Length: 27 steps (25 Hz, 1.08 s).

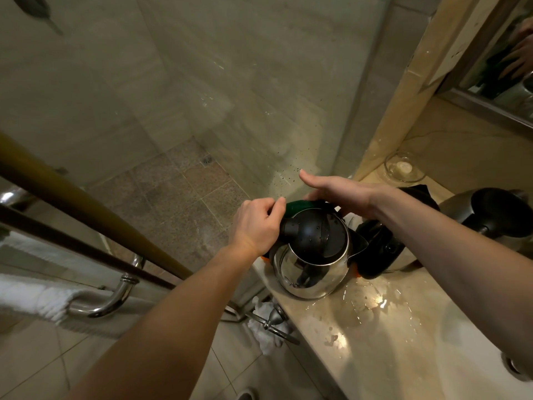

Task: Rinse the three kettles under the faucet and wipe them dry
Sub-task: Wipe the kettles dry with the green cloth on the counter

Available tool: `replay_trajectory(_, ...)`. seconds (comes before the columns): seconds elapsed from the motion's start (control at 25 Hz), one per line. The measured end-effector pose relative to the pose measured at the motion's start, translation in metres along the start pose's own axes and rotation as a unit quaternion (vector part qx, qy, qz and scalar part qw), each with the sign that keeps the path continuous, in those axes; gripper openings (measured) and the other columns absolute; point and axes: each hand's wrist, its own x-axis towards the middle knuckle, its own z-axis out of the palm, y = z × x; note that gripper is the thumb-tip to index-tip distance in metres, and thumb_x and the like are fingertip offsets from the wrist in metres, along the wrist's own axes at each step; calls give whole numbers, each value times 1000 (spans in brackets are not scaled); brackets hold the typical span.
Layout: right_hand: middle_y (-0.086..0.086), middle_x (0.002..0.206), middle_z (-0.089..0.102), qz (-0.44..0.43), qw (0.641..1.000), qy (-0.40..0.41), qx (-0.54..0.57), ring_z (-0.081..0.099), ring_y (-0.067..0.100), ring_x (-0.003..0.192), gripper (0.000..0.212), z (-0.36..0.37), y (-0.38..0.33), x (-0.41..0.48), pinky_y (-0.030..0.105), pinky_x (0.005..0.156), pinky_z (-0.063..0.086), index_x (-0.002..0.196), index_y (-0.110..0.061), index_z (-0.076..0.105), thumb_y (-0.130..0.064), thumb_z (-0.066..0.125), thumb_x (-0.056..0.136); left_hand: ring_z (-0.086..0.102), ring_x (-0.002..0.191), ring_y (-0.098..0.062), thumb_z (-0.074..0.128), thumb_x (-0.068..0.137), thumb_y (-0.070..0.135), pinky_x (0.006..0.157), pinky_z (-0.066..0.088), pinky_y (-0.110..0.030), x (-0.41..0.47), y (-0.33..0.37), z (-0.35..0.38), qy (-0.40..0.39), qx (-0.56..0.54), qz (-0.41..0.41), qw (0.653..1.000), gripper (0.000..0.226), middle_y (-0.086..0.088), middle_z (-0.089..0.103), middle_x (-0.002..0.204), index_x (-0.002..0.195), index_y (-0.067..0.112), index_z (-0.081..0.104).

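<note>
A shiny steel kettle (pixel 310 272) with a black lid stands at the left end of the wet marble counter (pixel 369 327). My left hand (pixel 255 223) grips its black handle at the rear. A green cloth (pixel 300 205) lies just behind the lid. My right hand (pixel 334 190) hovers flat above that cloth, thumb stretched out, fingers straight. A second kettle (pixel 383 249), mostly black from here, stands right of the first, partly hidden by my right forearm. A third kettle (pixel 490 215) with its black lid raised sits further right.
A glass shower screen (pixel 202 96) rises directly behind the counter's left end. A clear glass bowl (pixel 403 167) sits at the back of the counter. Puddles cover the marble. A chrome rail with a white towel (pixel 31 298) hangs lower left. A mirror (pixel 507 67) is at upper right.
</note>
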Motion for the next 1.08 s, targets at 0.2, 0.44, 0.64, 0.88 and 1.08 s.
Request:
replay_trajectory(0.2, 2, 111, 73, 13, 999, -39, 9, 67, 19, 107, 87, 2, 1, 15, 39, 100, 46, 116, -15, 70, -80, 18, 86, 36, 45, -19, 40, 92, 46, 50, 30, -38, 1, -1, 0, -5, 2, 2, 1000, 51, 5, 35, 45, 48, 19, 37)
replay_trajectory(0.44, 15, 119, 68, 58, 995, -48, 71, 66, 28, 110, 83, 6, 13, 33, 40, 93, 50, 118, -9, 63, -77, 25, 89, 38, 46, -20, 39, 91, 45, 51, 30, -38, 2, 1, 0, -8, 5, 10, 1000, 50, 5, 35, 45, 48, 21, 35)
replay_trajectory(0.64, 7, 125, 67, 27, 998, -6, 55, 61, 24, 117, 89, 4, 18, 9, 50, 109, 38, 124, -18, 64, -84, 20, 82, 41, 48, -20, 36, 91, 44, 50, 26, -33, 2, 2, -1, -20, 11, 9, 1000, 48, 3, 39, 47, 50, 20, 38)
replay_trajectory(0.88, -19, 120, 60, -43, 995, 88, 35, 54, 0, 109, 71, 32, 3, -65, 22, 103, 32, 125, -32, 63, -74, 22, 86, 44, 52, -22, 37, 97, 43, 52, 26, -31, 1, 5, -2, -37, 21, 1, 999, 50, 2, 42, 51, 52, 21, 42)
replay_trajectory(1.08, -15, 161, 13, -94, 959, 197, -180, 13, 10, 148, 75, 82, 16, -89, 29, 118, 10, 150, -44, 22, -73, 20, 81, 43, 53, -17, 40, 102, 36, 48, 21, -31, 0, 10, -6, -34, 54, -3, 998, 52, 2, 42, 53, 52, 21, 38)
